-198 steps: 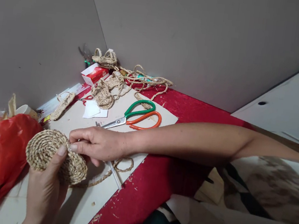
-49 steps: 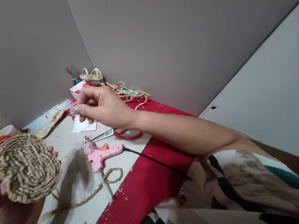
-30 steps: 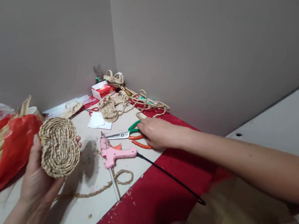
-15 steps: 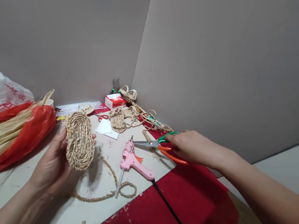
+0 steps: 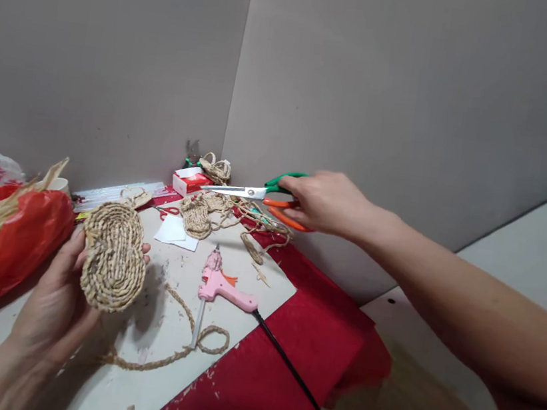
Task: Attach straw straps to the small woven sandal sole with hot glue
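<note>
Left hand [image 5: 56, 301] grips the coiled woven piece [image 5: 115, 258] at nine o'clock from the glue gun [image 5: 222, 287], right hand [image 5: 328, 202] grasps the scissors [image 5: 252, 193] by the handles at one o'clock; advisable to support the weave steadily, blades clear of fingers.

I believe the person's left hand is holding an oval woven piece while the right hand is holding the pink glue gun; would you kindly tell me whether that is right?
Not quite: the head view shows the right hand holding scissors, not the glue gun. The left hand does hold the woven piece.
</note>
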The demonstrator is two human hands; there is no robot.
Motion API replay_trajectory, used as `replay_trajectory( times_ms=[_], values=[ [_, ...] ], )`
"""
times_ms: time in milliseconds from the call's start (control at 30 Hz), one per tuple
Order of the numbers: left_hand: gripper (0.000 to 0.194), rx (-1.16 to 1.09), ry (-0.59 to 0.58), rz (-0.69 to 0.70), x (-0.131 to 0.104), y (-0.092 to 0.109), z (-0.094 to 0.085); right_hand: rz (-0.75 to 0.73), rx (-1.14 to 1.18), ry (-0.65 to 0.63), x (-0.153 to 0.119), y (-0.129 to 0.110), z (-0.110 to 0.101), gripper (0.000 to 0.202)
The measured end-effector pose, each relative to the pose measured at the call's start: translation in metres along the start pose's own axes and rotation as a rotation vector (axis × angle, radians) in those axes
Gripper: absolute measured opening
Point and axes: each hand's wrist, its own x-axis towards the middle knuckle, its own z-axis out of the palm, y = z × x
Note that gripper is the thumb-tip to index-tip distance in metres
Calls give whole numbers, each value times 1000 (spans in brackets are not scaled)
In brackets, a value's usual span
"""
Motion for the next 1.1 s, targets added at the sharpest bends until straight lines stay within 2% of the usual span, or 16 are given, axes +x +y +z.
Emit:
replay_trajectory(
  times_ms=[67,200,267,367,500,667,833,1100],
  values=[
    [35,38,-41,-6,-3,-2,-1,-1,117,-22,-6,-17,2,38],
    [37,60,-38,-105,-11,-6,-1,-290,224,23,-15,-54,13,49],
    [37,55,-24,-168,-15,-8,-1,-378,220,86,-14,-64,19,51],
    [36,64,-11,-192,-18,-11,-1,-439,191,234,-8,-69,29,51],
    [38,69,27,-229,-22,-14,0,-460,127,389,-2,-74,38,51],
    [42,101,34,-288,-31,-15,10,-473,96,485,2,-85,39,52],
    [44,133,44,-290,-33,-15,11,-488,97,492,3,-88,38,50],
    [36,113,-79,-382,-22,-20,-9,-508,80,483,4,-88,37,47]
  ],
)
